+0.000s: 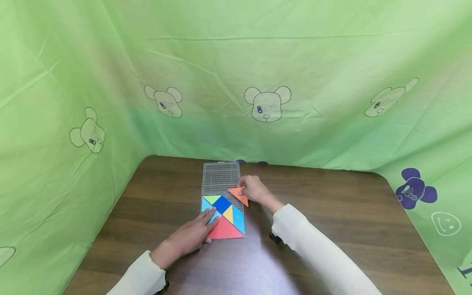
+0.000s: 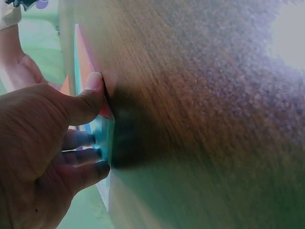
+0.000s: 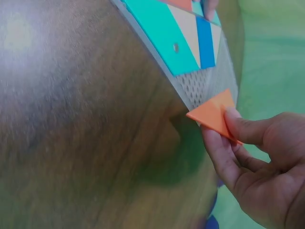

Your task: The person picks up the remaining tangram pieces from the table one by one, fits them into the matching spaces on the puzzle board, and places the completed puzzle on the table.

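Observation:
An open plastic case [image 1: 221, 178] lies on the table, its hinged lid folded back. In its near half sit tangram pieces: a red triangle [image 1: 225, 229], a dark blue square [image 1: 222, 203], a yellow triangle [image 1: 228, 214], a light blue piece with a small hole [image 3: 175, 47], a green triangle [image 1: 211, 198] and a light blue triangle at the left. My left hand [image 1: 193, 233] rests on the pieces with fingers extended, thumb at the case's front edge. My right hand [image 1: 254, 189] pinches an orange triangle [image 3: 214, 113] between thumb and fingers, over the bare dotted corner of the case.
The brown wooden table [image 1: 324, 205] extends on both sides of the case. Green cloth [image 1: 214, 135] with printed bear heads hangs behind it and at the sides.

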The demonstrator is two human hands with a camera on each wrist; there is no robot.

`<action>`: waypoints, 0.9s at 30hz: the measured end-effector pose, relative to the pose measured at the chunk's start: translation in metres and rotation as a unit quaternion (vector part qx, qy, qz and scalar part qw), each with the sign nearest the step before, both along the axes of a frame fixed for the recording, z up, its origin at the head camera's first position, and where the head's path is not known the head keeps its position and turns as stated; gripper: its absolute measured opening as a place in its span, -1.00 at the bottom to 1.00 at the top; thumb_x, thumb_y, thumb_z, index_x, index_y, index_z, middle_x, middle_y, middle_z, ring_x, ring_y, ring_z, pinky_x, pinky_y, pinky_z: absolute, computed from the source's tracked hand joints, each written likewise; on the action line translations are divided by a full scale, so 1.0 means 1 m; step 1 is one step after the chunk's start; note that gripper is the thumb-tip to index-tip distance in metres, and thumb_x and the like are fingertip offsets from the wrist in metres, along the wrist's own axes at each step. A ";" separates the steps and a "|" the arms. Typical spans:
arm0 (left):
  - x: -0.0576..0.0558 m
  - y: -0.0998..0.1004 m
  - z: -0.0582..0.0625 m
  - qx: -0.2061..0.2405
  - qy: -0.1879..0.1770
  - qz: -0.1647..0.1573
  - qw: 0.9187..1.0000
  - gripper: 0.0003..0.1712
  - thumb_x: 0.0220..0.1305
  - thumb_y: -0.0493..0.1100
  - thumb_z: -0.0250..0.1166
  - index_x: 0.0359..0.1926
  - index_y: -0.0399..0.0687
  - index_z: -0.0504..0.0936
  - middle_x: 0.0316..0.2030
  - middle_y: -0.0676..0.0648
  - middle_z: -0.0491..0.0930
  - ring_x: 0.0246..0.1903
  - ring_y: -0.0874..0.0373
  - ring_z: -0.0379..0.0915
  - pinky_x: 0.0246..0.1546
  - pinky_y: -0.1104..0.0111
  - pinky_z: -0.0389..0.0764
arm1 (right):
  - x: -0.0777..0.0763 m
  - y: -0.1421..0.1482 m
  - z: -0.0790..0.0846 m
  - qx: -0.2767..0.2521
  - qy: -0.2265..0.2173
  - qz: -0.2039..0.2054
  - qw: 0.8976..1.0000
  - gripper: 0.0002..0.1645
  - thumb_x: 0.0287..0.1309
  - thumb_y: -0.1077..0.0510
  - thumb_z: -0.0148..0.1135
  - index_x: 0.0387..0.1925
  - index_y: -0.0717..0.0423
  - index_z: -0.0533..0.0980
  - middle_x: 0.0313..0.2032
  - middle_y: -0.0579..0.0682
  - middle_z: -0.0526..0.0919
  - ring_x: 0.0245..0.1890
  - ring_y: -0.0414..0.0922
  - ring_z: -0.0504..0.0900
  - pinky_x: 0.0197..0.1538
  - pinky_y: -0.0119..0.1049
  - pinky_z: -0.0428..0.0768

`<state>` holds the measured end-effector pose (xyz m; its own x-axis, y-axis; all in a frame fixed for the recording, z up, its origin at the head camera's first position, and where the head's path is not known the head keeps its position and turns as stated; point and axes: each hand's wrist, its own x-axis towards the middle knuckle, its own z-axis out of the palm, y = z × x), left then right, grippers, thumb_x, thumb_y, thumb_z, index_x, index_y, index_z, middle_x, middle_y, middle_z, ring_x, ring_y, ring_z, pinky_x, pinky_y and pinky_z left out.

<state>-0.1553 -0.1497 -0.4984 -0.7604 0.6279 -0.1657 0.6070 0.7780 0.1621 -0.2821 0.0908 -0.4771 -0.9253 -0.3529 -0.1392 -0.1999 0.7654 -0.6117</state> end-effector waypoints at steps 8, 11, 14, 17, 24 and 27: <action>-0.001 0.000 0.002 0.001 -0.008 0.003 1.000 -0.23 0.39 -0.02 0.35 0.52 -0.10 0.33 0.58 -0.27 0.13 0.53 -0.23 0.14 0.18 0.10 0.65 | 0.002 -0.010 -0.005 0.000 -0.008 0.010 1.000 -0.91 0.21 0.30 0.42 -0.23 0.17 0.68 -0.30 0.04 0.74 -0.42 -0.20 0.56 -0.39 -0.41 0.54; -0.001 0.000 0.001 0.000 -0.007 0.002 1.000 -0.23 0.39 -0.01 0.36 0.52 -0.10 0.34 0.58 -0.27 0.13 0.53 -0.23 0.14 0.18 0.11 0.65 | 0.002 -0.013 -0.007 0.000 -0.008 0.014 1.000 -0.91 0.20 0.29 0.44 -0.24 0.15 0.68 -0.30 0.03 0.73 -0.38 -0.19 0.58 -0.36 -0.40 0.58; -0.001 0.000 0.000 -0.001 -0.005 0.001 1.000 -0.23 0.38 -0.01 0.36 0.52 -0.09 0.34 0.58 -0.27 0.13 0.53 -0.23 0.14 0.17 0.12 0.66 | 0.003 -0.015 -0.009 0.004 -0.009 0.016 1.000 -0.91 0.19 0.28 0.45 -0.27 0.15 0.67 -0.33 0.02 0.72 -0.39 -0.18 0.58 -0.34 -0.38 0.60; -0.002 0.000 -0.002 0.000 -0.005 0.001 1.000 -0.22 0.38 -0.01 0.36 0.52 -0.09 0.33 0.58 -0.27 0.12 0.54 -0.22 0.14 0.17 0.13 0.66 | 0.004 -0.017 -0.012 0.011 -0.006 0.014 1.000 -0.92 0.17 0.27 0.46 -0.31 0.13 0.66 -0.36 -0.01 0.70 -0.40 -0.17 0.56 -0.33 -0.36 0.59; -0.002 0.000 -0.002 0.004 -0.012 0.008 1.000 -0.21 0.38 -0.01 0.36 0.53 -0.09 0.32 0.59 -0.26 0.10 0.55 -0.22 0.11 0.17 0.11 0.65 | 0.004 -0.021 -0.013 0.019 -0.005 -0.010 1.000 -0.91 0.14 0.28 0.47 -0.36 0.11 0.66 -0.36 -0.03 0.70 -0.36 -0.16 0.55 -0.26 -0.30 0.61; -0.002 0.000 -0.002 0.003 -0.013 0.008 1.000 -0.21 0.38 -0.01 0.36 0.53 -0.08 0.31 0.59 -0.26 0.10 0.55 -0.22 0.11 0.18 0.10 0.64 | 0.005 -0.022 -0.012 0.015 -0.014 -0.020 1.000 -0.91 0.14 0.29 0.47 -0.37 0.11 0.66 -0.35 -0.03 0.70 -0.35 -0.15 0.56 -0.26 -0.30 0.62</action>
<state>-0.1570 -0.1500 -0.5004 -0.7662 0.6165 -0.1811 0.5898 0.7867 0.1827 -0.2772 0.0692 -0.4892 -0.9339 -0.3113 -0.1755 -0.1522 0.7908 -0.5928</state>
